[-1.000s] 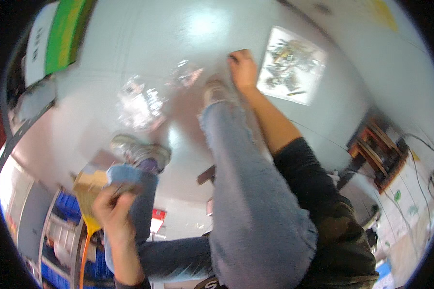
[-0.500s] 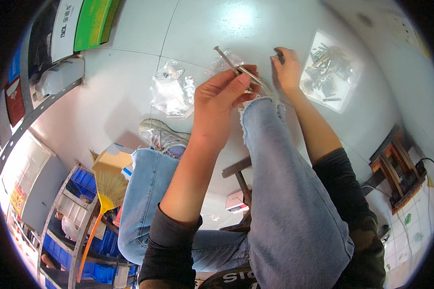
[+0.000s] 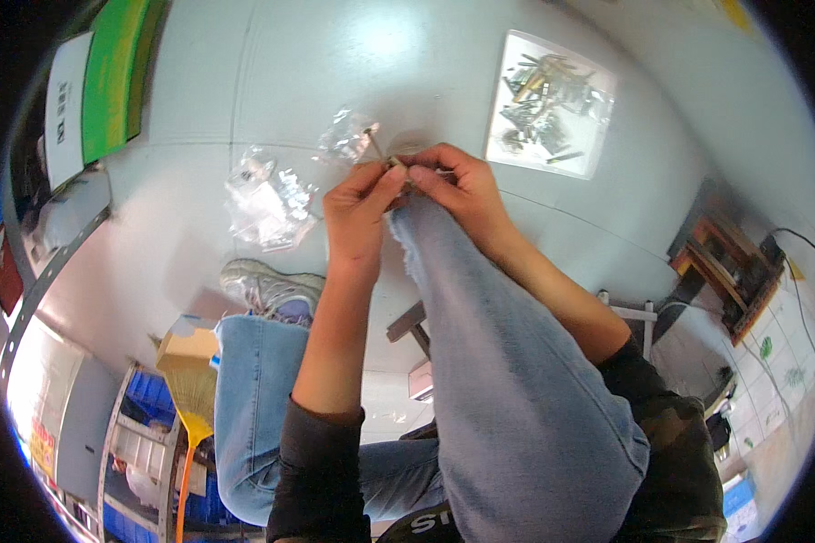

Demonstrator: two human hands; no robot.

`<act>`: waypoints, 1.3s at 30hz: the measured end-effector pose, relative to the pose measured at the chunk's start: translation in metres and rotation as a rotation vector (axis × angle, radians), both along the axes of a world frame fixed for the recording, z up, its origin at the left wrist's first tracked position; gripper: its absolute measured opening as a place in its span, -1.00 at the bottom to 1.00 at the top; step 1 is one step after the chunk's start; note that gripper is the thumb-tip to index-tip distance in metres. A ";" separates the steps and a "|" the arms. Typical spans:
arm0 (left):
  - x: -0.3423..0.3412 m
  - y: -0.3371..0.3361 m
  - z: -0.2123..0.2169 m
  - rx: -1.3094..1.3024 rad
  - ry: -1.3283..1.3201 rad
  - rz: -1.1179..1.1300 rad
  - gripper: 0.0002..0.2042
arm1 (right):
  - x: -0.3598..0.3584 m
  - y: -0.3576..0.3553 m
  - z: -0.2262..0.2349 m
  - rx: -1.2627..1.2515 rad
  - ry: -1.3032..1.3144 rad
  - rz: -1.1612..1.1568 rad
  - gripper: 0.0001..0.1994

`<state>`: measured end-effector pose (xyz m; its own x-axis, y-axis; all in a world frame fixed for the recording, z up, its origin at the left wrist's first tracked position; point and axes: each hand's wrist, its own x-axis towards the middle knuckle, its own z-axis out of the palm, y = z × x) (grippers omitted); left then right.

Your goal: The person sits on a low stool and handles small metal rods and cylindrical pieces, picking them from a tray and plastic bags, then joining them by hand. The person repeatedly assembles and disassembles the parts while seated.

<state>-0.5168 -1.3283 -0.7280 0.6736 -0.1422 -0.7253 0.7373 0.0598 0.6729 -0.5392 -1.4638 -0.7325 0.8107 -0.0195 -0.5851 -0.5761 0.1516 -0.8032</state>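
Observation:
Above my knee, my left hand (image 3: 356,210) is closed in a pinch round a long metal bolt (image 3: 377,145). The bolt's headed end sticks out up and to the left past my fingertips. Against it, my right hand (image 3: 463,188) is closed too, its thumb and fingertips meeting those of my left hand. What sits between the right fingertips is too small and covered to make out. Just beyond the bolt, a small clear plastic bag (image 3: 349,136) lies on the floor. A larger heap of clear plastic bags (image 3: 270,204) is left of my left hand.
A white tray (image 3: 495,140) with several loose metal pieces lies on the floor (image 3: 308,54) at the far right. Shelving (image 3: 50,262) with boxes curves along the left. A yellow broom (image 3: 190,398) leans near a blue-bin rack (image 3: 145,434). Wooden furniture (image 3: 733,262) stands at right.
My right hand has come from beside the tray, where it pinched a small dark piece, to meet my left hand at the bolt. The whole view has also shifted.

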 end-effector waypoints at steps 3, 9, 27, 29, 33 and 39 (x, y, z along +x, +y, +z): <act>-0.005 -0.006 -0.004 0.053 -0.091 -0.060 -0.82 | -0.006 -0.014 0.000 0.000 -0.012 0.076 -0.82; -0.003 -0.019 -0.001 0.203 -0.275 -0.110 -0.83 | -0.027 -0.057 -0.035 -0.191 0.153 -0.315 -0.81; 0.010 -0.034 0.035 -0.087 -0.092 -0.095 -0.69 | 0.006 -0.137 -0.135 -0.928 0.118 -0.339 -0.77; 0.013 -0.036 0.034 -0.069 -0.126 -0.112 -0.70 | 0.013 -0.133 -0.138 -1.075 0.033 -0.131 -0.78; 0.014 -0.034 0.034 -0.061 -0.124 -0.106 -0.71 | 0.024 -0.129 -0.145 -1.323 0.064 0.093 -0.76; 0.013 -0.029 0.031 -0.078 -0.123 -0.040 -0.81 | 0.019 -0.117 -0.105 -0.884 -0.168 -0.193 -0.82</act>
<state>-0.5041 -1.3573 -0.6967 0.7490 -0.2238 -0.6237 0.6528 0.0875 0.7525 -0.5204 -1.5808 -0.8375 0.8199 -0.5476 -0.1673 -0.4697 -0.4761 -0.7434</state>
